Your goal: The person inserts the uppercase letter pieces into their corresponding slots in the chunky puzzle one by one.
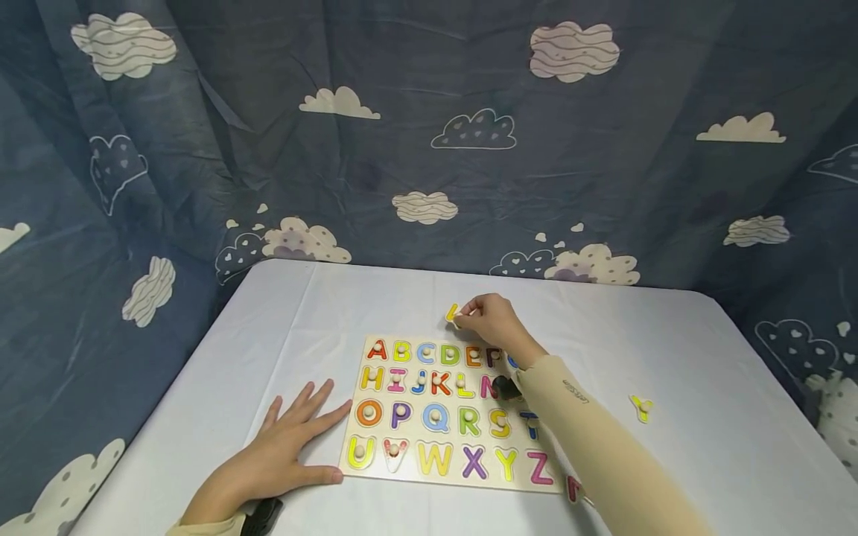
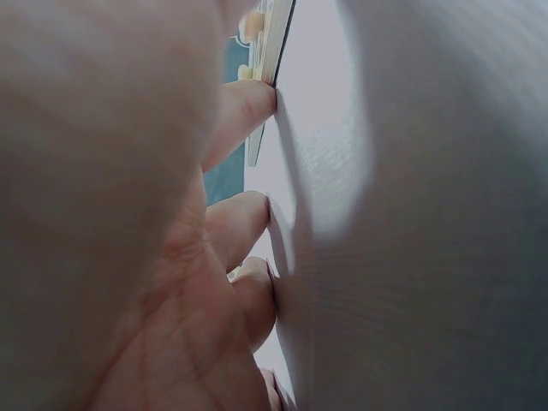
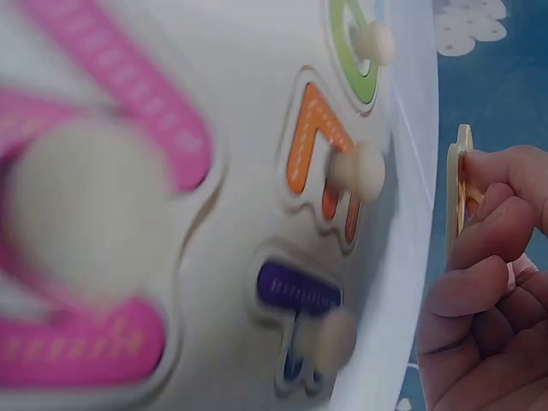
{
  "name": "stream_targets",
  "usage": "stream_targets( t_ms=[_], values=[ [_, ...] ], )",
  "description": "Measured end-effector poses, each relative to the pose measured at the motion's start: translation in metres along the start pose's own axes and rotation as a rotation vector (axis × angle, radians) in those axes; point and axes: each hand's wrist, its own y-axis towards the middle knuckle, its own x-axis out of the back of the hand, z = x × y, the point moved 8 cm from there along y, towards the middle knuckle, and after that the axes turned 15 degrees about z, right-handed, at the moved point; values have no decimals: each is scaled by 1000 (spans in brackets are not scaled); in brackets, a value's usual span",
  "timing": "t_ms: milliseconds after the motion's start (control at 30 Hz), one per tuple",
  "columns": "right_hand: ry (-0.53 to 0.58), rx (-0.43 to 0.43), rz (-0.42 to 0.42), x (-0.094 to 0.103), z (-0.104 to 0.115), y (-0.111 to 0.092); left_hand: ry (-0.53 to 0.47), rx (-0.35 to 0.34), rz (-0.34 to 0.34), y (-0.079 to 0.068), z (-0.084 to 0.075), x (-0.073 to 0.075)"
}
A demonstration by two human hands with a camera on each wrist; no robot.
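A wooden alphabet puzzle board (image 1: 395,476) lies on the white table. My left hand (image 1: 284,450) rests on the table at its left side, fingers spread. The index fingertip and thumb touch or nearly touch the board's edge. Past the board's far edge, my right hand (image 1: 494,321) pinches a yellow letter piece (image 1: 452,313), seen edge-on in the right wrist view as a thin wooden piece (image 3: 454,201). My fingers partly cover it, so I cannot tell which letter. Most letters on the board carry round knobs; W (image 1: 436,458), X (image 1: 474,462), Y (image 1: 506,464) and Z (image 1: 539,468) show none.
A yellow Y-shaped piece (image 1: 642,409) with a knob lies on the table to the right. A dark red letter piece (image 1: 573,489) lies by the board's near right corner, partly hidden by my right sleeve (image 1: 603,447). A cloud-patterned curtain (image 1: 415,171) hangs behind the table.
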Motion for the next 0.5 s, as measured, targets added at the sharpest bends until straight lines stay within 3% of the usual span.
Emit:
stream_targets(
  t_ms=[500],
  values=[
    [-24, 151, 42, -8, 10, -50, 2, -5, -1, 0, 0, 0]
  ],
)
